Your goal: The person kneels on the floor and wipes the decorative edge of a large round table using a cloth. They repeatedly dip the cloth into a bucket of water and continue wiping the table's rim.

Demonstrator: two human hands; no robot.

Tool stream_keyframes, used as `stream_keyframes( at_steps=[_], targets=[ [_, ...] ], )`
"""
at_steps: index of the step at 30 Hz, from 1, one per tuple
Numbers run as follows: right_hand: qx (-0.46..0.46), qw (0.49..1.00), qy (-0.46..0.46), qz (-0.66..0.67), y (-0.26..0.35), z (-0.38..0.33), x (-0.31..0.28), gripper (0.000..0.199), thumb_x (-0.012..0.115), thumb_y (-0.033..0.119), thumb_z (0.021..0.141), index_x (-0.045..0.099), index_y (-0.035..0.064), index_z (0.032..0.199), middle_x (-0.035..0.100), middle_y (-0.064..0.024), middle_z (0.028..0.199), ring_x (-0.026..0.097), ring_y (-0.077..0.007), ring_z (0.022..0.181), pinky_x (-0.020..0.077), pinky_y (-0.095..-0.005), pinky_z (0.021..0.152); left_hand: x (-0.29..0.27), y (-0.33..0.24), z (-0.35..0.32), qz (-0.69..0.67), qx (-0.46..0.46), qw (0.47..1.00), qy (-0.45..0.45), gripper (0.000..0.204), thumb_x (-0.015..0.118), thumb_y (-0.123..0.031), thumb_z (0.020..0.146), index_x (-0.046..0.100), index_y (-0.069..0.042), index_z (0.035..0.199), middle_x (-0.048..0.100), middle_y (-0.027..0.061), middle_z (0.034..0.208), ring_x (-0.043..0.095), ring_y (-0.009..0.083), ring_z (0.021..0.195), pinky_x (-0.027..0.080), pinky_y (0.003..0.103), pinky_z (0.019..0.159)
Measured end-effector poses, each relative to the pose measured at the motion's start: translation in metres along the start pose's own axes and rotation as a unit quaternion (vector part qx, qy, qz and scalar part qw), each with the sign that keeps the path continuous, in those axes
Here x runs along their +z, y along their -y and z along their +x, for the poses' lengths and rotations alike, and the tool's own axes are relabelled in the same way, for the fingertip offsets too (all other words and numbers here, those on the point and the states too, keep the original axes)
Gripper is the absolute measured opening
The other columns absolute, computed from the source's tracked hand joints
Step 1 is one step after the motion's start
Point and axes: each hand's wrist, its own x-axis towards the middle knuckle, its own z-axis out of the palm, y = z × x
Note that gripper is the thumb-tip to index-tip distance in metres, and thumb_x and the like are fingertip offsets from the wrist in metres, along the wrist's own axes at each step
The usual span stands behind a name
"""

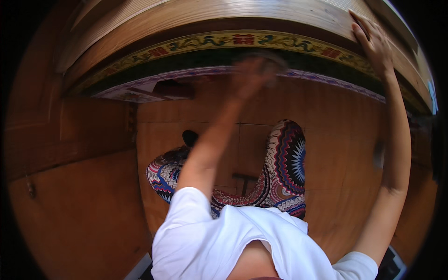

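Showing at the far left is one small metal fitting point(31, 186) on brown wood. Next to the right, one woven mat point(121, 21) lies behind one thick wooden rail point(224, 23), whose long axis runs from left to right, bowed by the lens. Beneath the rail run three strips: one yellow band point(205, 44) with three clear red figures, one dark green band point(205, 58), and one purple-and-white trim point(298, 73). Below these, one black rounded thing point(189, 137) sits beside the nearer of two legs in patterned trousers point(285, 158), on a brown floor point(336, 140). At the middle, the left hand point(252, 77) reaches up and rightward to the dark green band, with one greyish thing point(276, 61) at its fingers, under the middle red figure. That thing's long axis seems to lie roughly left to right; blur hides which way it points, and whether this grip pinches it I cannot tell. Furthest right, the right hand point(374, 44) rests on the rail, its grip spread flat, fingers pointing up and leftward.
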Motion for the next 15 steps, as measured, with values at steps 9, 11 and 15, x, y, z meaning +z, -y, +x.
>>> stream_keyframes(
  at_steps=[9,11,15],
  targets=[
    [0.030,0.998,-0.037,-0.027,0.039,-0.005,-0.014,0.050,0.056,0.043,0.093,0.067,0.0057,0.125,0.068,-0.0163,0.124,0.060,-0.0335,0.118,0.0452,-0.0443,0.101,-0.072,0.194,-0.075,0.116,-0.363,0.893,-0.241,0.052,0.055,-0.042,0.100,0.053,-0.003,0.134,0.047,0.0169,0.139,0.050,0.0339,0.126,0.039,0.053,0.107],
    [0.041,0.998,-0.038,-0.011,0.041,-0.008,-0.014,0.051,0.056,0.044,0.093,0.068,0.0054,0.124,0.068,-0.0162,0.122,0.061,-0.0337,0.116,0.0461,-0.0445,0.100,-0.092,0.189,-0.043,0.239,-0.477,0.843,0.074,0.056,0.049,-0.046,0.101,0.049,-0.005,0.140,0.043,0.0149,0.146,0.048,0.0325,0.130,0.037,0.052,0.110],
    [0.058,0.996,-0.056,-0.045,0.030,-0.016,-0.030,0.051,0.057,0.046,0.092,0.069,0.0057,0.121,0.070,-0.0161,0.118,0.063,-0.0337,0.111,0.0479,-0.0450,0.096,-0.080,0.154,0.026,0.380,-0.516,0.556,0.530,0.062,0.038,-0.048,0.105,0.040,-0.009,0.153,0.032,0.0134,0.162,0.040,0.0301,0.143,0.035,0.043,0.115]
  ],
)
